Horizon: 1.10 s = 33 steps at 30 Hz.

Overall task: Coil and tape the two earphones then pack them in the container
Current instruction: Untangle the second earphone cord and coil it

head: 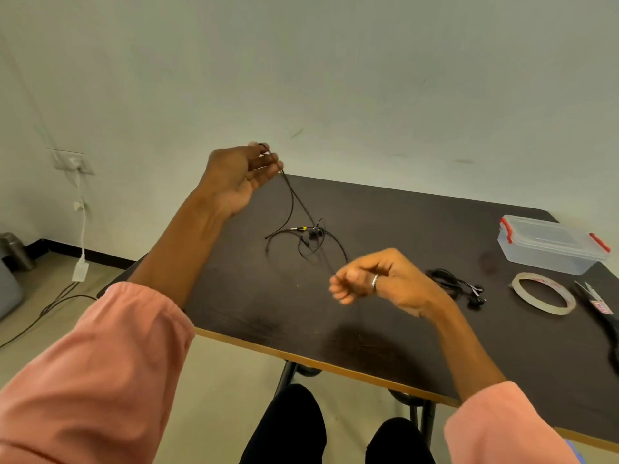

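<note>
Above the far left corner of the dark tabletop [268, 313], the left hand [239, 177] is raised with its palm turned up, its grip pinching one end of a black earphone cable [291, 202] between thumb and fingertips. From that pinch the cable drops to a loose tangle lying on the tabletop, with a yellow-banded part and the earbuds among the loops, and one strand runs on toward the right hand [375, 279]. That hand hovers over the tabletop nearer the person, fingers curled, a ring on one finger; the strand reaches its grip, but motion blur hides whether the fingers close on the cable. Just right of the right hand lies the second earphone [459, 286], bunched in a small black heap on the tabletop. Further right of it sits a roll of tape [544, 294], lying flat, with black-handled scissors [599, 309] beside the roll at the tabletop's right edge. Beyond the tape, toward the wall, stands the clear plastic container [549, 244], its lid on and held by red clips
</note>
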Tool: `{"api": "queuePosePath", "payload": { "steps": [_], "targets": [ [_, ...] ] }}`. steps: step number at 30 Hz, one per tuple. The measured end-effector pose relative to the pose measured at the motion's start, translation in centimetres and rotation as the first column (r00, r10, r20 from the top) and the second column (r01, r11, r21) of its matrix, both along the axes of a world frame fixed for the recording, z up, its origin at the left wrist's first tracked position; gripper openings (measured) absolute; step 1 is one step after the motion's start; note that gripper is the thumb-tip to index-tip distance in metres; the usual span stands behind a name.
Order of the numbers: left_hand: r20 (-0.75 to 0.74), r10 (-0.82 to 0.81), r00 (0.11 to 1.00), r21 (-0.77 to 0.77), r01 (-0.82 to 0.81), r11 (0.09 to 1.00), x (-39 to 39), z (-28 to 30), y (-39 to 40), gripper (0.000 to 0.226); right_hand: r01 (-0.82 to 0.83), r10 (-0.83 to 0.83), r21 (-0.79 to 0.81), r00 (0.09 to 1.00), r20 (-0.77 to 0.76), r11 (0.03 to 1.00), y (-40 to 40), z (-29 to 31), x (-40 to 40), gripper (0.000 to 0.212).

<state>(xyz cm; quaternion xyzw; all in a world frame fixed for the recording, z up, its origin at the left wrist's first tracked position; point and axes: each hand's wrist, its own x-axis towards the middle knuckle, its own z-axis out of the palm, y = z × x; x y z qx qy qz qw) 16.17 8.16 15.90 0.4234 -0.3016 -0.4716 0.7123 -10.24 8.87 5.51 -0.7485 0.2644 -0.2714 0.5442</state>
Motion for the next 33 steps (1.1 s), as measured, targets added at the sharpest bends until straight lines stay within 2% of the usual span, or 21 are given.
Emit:
{"api": "queuePosePath", "payload": {
  "steps": [2, 3, 5, 7, 8, 10, 11, 13, 16, 20, 24, 25, 27, 30, 33],
  "targets": [
    [-0.061, -0.132, 0.989, 0.002, 0.132, 0.991, -0.9, 0.8, 0.1, 0.019, -0.166, 0.161, -0.012, 0.967, -0.196, 0.986, -0.2, 0.6, 0.4, 0.023],
    [-0.049, -0.174, 0.983, -0.001, 0.175, 0.985, -1.3, 1.1, 0.1, 0.021, -0.155, 0.148, -0.017, 0.968, -0.204, 0.988, -0.4, 1.1, 0.8, 0.023],
    [0.05, -0.222, 0.974, -0.01, 0.223, 0.975, -2.1, 1.7, 0.2, 0.019, 0.072, -0.073, -0.022, 0.996, -0.055, 0.997, -1.2, 2.2, 1.6, 0.02],
    [0.274, -0.23, 0.934, 0.009, 0.237, 0.972, -2.8, 2.4, 0.6, 0.014, 0.375, -0.369, -0.096, 0.926, 0.08, 0.922, -2.3, 3.5, 2.5, 0.027],
    [0.399, -0.231, 0.887, 0.019, 0.244, 0.97, -3.1, 2.6, 0.8, 0.014, 0.457, -0.452, -0.171, 0.889, 0.072, 0.873, -2.9, 4.2, 3.0, 0.041],
    [0.57, -0.264, 0.778, 0.032, 0.3, 0.953, -3.4, 3.1, 1.1, 0.02, 0.451, -0.462, -0.227, 0.887, 0.004, 0.863, -3.5, 5.5, 4.4, 0.073],
    [0.61, -0.295, 0.736, 0.046, 0.339, 0.94, -3.5, 3.4, 1.3, 0.022, 0.429, -0.439, -0.204, 0.899, -0.005, 0.88, -3.7, 6.1, 5.3, 0.079],
    [0.653, -0.344, 0.675, 0.072, 0.396, 0.915, -3.6, 3.8, 1.8, 0.023, 0.379, -0.38, -0.168, 0.925, 0.03, 0.91, -3.9, 6.8, 6.8, 0.063],
    [0.671, -0.348, 0.654, 0.054, 0.424, 0.904, -2.7, 4.5, 2.5, 0.024, 0.304, -0.318, -0.23, 0.948, -0.022, 0.924, -4.3, 7.3, 8.1, 0.017],
    [0.585, -0.286, 0.759, -0.072, 0.4, 0.914, 0.4, 5.5, 3.0, 0.022, 0.294, -0.341, -0.247, 0.924, -0.175, 0.923, -5.6, 6.3, 7.3, 0.015],
    [0.442, -0.098, 0.892, -0.164, 0.188, 0.968, 3.3, 6.0, 2.7, 0.019, 0.393, -0.429, -0.208, 0.886, -0.173, 0.896, -7.1, 5.1, 5.7, 0.014],
    [0.372, -0.044, 0.927, -0.186, 0.121, 0.975, 3.6, 5.8, 2.5, 0.017, 0.412, -0.444, -0.198, 0.882, -0.16, 0.89, -7.5, 5.1, 5.5, 0.013],
    [0.139, 0.02, 0.99, -0.254, 0.016, 0.967, 3.8, 5.4, 1.8, 0.012, 0.413, -0.458, -0.229, 0.866, -0.199, 0.881, -7.9, 5.1, 5.2, 0.011],
    [-0.144, 0.093, 0.985, -0.331, -0.137, 0.934, 4.4, 5.3, 1.2, 0.011, 0.432, -0.51, -0.297, 0.815, -0.274, 0.852, -8.6, 4.7, 4.7, 0.011],
    [-0.181, 0.163, 0.97, -0.364, -0.22, 0.905, 5.3, 5.3, 1.1, 0.014, 0.537, -0.656, -0.427, 0.728, -0.202, 0.728, -9.6, 4.6, 3.7, 0.013]
  ]
}}
